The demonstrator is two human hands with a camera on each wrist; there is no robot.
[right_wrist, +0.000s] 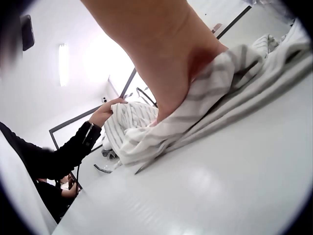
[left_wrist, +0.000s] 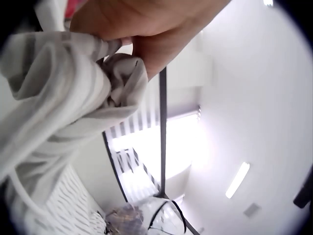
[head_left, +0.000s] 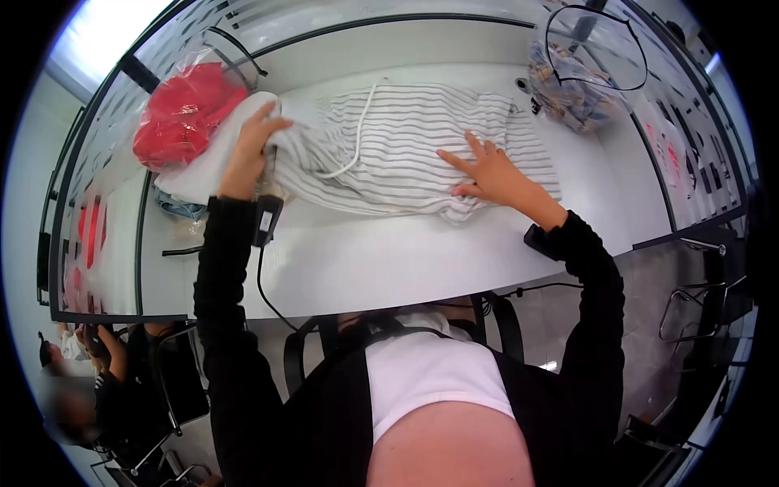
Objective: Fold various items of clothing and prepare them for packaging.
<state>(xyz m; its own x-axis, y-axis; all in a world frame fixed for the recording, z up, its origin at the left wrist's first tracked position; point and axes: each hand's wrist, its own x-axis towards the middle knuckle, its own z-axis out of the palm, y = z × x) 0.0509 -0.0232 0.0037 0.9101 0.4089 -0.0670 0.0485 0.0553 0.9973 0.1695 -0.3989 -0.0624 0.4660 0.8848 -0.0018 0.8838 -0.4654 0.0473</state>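
A white garment with grey stripes (head_left: 422,122) lies spread over the white table, a white cord (head_left: 363,130) running across it. My left hand (head_left: 254,150) grips its bunched left end, and the left wrist view has the gathered cloth (left_wrist: 63,93) folded and raised under the hand. On the right part of the garment rests my right hand (head_left: 497,177), fingers spread over the stripes. From the right wrist, rumpled fabric (right_wrist: 195,103) shows beneath that hand, whose fingertips are hidden there; the left hand (right_wrist: 103,113) appears beyond, holding the cloth up.
At the back left sits a clear bag with red cloth (head_left: 191,109), beside white cloth (head_left: 215,154). A clear bag of patterned cloth (head_left: 568,93) stands in the back right corner. Low walls (head_left: 389,45) border the table (head_left: 365,268). A cable (head_left: 261,280) hangs from the left wrist.
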